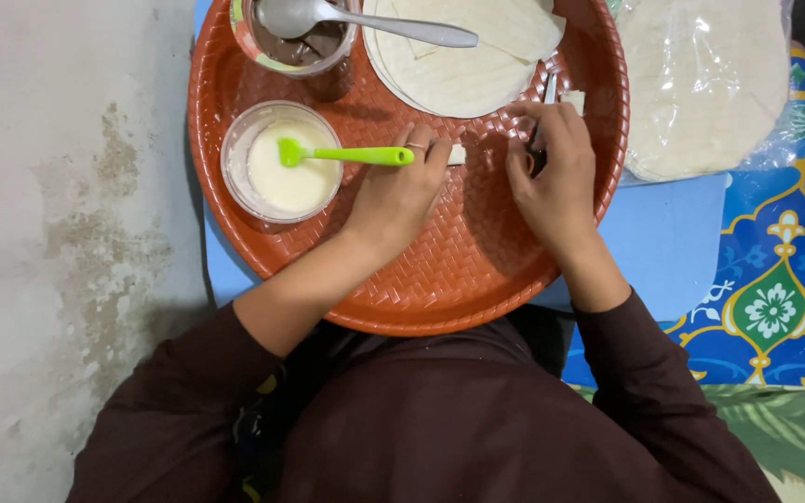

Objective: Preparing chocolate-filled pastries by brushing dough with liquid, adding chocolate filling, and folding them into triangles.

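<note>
head view: the left hand (401, 191) rests on the orange woven tray (458, 279), fingers curled down onto a small pale pastry roll (457, 154), pinning its end. the right hand (552, 177) is closed around a dark-handled knife (542, 140) held just beside the roll. a green silicone brush (347, 155) lies across a clear bowl of white paste (281, 163), its handle touching the left fingertips. at the tray's top stand a jar of chocolate spread (305, 47) with a metal spoon (365, 20) in it and a stack of round wrappers (468, 56). a bag of wrappers (701, 84) lies off the tray.
</note>
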